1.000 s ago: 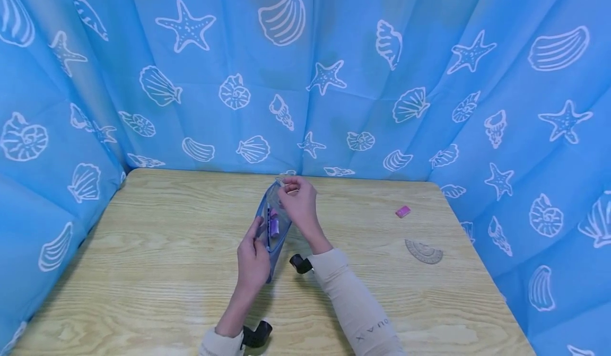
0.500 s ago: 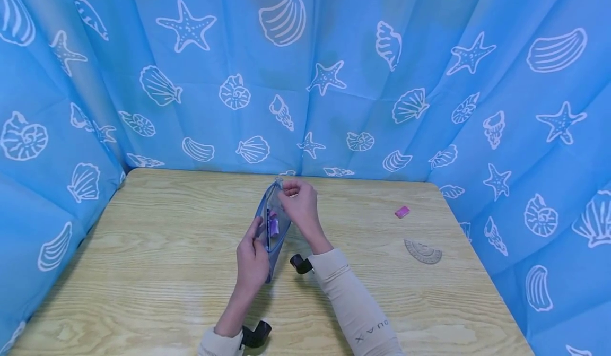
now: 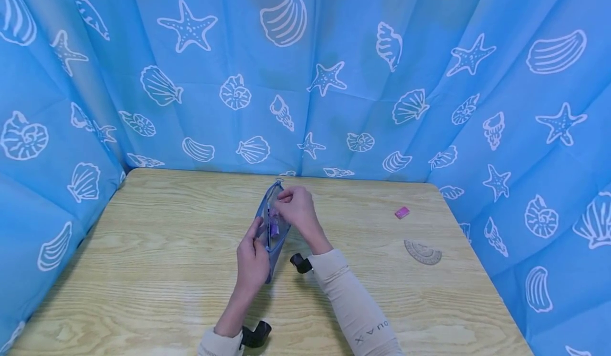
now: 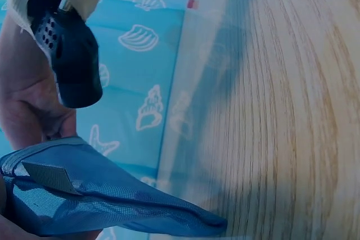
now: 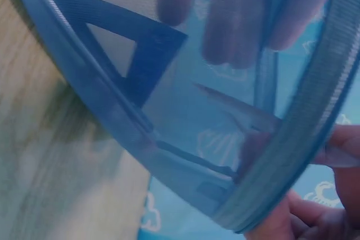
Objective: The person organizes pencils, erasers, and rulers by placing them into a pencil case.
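My left hand (image 3: pixel 253 260) grips a blue mesh pencil case (image 3: pixel 272 263), thumb on one side and fingers on the other, holding its zip opening upward. Inside lie a slim dark-patterned stick (image 3: pixel 269 231) and a purple item (image 3: pixel 274 227). Through the mesh in the right wrist view, a dark triangular set square (image 5: pixel 152 40) shows. At the far end of the opening is my right hand (image 3: pixel 299 206). Its thumb and fingers pinch a clear pointed piece (image 5: pixel 247 111), whose tip appears within the case. In the left wrist view, the case's cloth tab (image 4: pixel 50 177) faces the camera.
A pink eraser-like block (image 3: pixel 402 213) lies at the right on the wooden table (image 3: pixel 157 250). Nearer the front is a clear protractor (image 3: pixel 423 252). Blue curtains (image 3: pixel 267 69) with white shells and starfish surround the back and sides.
My right hand has moved slightly down and nearer over the case opening, its fingers dipping toward the inside. My left hand and the case stay almost still.
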`<state>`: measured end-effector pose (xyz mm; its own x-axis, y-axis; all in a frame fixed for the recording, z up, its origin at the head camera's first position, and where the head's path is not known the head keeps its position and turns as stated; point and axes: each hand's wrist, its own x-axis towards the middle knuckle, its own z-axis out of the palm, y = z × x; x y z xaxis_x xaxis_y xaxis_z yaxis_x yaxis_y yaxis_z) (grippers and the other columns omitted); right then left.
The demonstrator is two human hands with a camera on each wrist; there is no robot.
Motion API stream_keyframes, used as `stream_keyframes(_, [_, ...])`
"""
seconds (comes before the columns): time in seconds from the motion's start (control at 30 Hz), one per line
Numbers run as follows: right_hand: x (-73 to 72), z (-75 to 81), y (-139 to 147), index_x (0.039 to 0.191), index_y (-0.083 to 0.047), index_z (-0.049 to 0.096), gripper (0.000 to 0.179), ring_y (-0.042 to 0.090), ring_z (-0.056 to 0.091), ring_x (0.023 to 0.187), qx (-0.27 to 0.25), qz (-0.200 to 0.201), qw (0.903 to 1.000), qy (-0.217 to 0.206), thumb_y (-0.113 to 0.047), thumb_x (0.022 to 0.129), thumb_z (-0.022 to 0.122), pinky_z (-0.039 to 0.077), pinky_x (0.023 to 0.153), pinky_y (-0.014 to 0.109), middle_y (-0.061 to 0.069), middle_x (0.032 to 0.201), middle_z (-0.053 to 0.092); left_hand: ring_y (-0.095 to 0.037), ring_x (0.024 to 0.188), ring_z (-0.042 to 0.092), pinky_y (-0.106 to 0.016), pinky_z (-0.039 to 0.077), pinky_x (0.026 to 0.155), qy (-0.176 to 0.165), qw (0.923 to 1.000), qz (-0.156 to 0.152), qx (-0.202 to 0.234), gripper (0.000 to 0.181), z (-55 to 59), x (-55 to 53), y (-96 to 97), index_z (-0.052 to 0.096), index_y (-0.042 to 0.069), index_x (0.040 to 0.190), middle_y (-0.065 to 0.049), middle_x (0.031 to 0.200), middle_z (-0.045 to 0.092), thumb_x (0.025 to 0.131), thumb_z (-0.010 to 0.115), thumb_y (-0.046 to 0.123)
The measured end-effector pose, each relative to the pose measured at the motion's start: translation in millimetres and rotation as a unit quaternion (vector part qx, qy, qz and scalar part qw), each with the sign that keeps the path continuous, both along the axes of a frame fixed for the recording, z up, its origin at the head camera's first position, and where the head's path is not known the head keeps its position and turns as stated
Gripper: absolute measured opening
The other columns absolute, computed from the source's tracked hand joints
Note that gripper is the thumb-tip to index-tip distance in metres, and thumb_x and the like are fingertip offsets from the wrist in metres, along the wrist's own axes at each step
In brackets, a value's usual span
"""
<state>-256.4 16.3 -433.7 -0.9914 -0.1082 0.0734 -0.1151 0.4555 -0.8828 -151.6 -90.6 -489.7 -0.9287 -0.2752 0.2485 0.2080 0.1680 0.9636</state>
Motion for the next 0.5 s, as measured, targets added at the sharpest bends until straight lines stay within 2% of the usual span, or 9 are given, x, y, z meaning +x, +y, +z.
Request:
stream_keyframes(0.07, [0.8, 1.9, 0, 0.101, 0.001, 0.074, 0.017, 0.012, 0.064, 0.061, 0.020, 0.021, 0.9995, -0.009, -0.006, 0.088, 0.068, 0.055, 0.055, 0.024, 0.010, 0.083, 0.074, -0.032, 0.091, 0.064, -0.020, 0.038, 0.054, -0.003, 1.0000, -0.001, -0.001, 0.052, -0.2, 0.0, -0.2, 0.042, -0.011, 0.148, -0.028, 0.145, 0.054, 0.097, 0.034, -0.010])
stream_keyframes(0.13, [1.7, 4.3, 0, 0.103, 0.002, 0.074, 0.017, 0.014, 0.066, 0.065, 0.035, 0.040, 0.9985, -0.015, -0.007, 0.089, 0.068, 0.056, 0.057, 0.025, 0.010, 0.085, 0.074, -0.018, 0.069, 0.054, -0.020, 0.036, 0.051, -0.003, 1.0000, -0.002, -0.003, 0.052, -0.3, -0.2, -0.5, 0.042, -0.010, 0.149, -0.028, 0.144, 0.054, 0.097, 0.034, -0.010])
stream_keyframes(0.2, [2.1, 5.9, 1, 0.104, 0.002, 0.074, 0.017, 0.016, 0.067, 0.071, 0.050, 0.054, 0.9972, -0.013, -0.007, 0.090, 0.068, 0.057, 0.061, 0.026, 0.011, 0.089, 0.074, -0.010, 0.055, 0.039, -0.019, 0.034, 0.048, -0.003, 1.0000, -0.003, -0.005, 0.052, -0.5, -0.4, -0.7, 0.043, -0.010, 0.149, -0.028, 0.143, 0.055, 0.097, 0.034, -0.010])
stream_keyframes(0.3, [2.1, 6.5, 4, 0.108, 0.002, 0.074, 0.020, 0.020, 0.070, 0.086, 0.061, 0.074, 0.9954, 0.004, -0.008, 0.093, 0.067, 0.061, 0.073, 0.030, 0.012, 0.098, 0.074, -0.002, 0.049, 0.033, -0.018, 0.032, 0.046, 0.001, 1.0000, -0.003, -0.003, 0.053, -0.9, -0.3, -0.6, 0.043, -0.010, 0.148, -0.029, 0.142, 0.056, 0.096, 0.035, -0.011])
stream_keyframes(0.37, [2.2, 6.1, 7, 0.113, 0.001, 0.073, 0.022, 0.023, 0.069, 0.095, 0.061, 0.087, 0.9942, 0.018, -0.009, 0.094, 0.066, 0.061, 0.082, 0.033, 0.013, 0.106, 0.074, -0.003, 0.048, 0.033, -0.018, 0.031, 0.045, 0.005, 1.0000, -0.003, -0.002, 0.053, -1.0, 0.3, -0.5, 0.043, -0.011, 0.148, -0.030, 0.142, 0.056, 0.096, 0.035, -0.012])
stream_keyframes(0.4, [2.5, 6.2, 9, 0.115, 0.001, 0.072, 0.023, 0.025, 0.068, 0.099, 0.057, 0.095, 0.9935, 0.027, -0.010, 0.095, 0.065, 0.061, 0.085, 0.036, 0.014, 0.109, 0.073, -0.006, 0.049, 0.035, -0.018, 0.032, 0.046, 0.007, 1.0000, -0.003, -0.002, 0.053, -1.0, 0.6, -0.4, 0.043, -0.012, 0.147, -0.030, 0.142, 0.055, 0.096, 0.035, -0.012])
stream_keyframes(0.5, [3.0, 5.1, 17, 0.122, -0.001, 0.070, 0.027, 0.028, 0.067, 0.107, 0.032, 0.117, 0.9912, 0.053, -0.011, 0.097, 0.065, 0.059, 0.094, 0.041, 0.017, 0.119, 0.071, -0.020, 0.067, 0.055, -0.019, 0.035, 0.050, 0.014, 0.9999, 0.001, -0.003, 0.052, -1.6, 0.7, -0.2, 0.043, -0.013, 0.147, -0.029, 0.143, 0.055, 0.095, 0.035, -0.013])
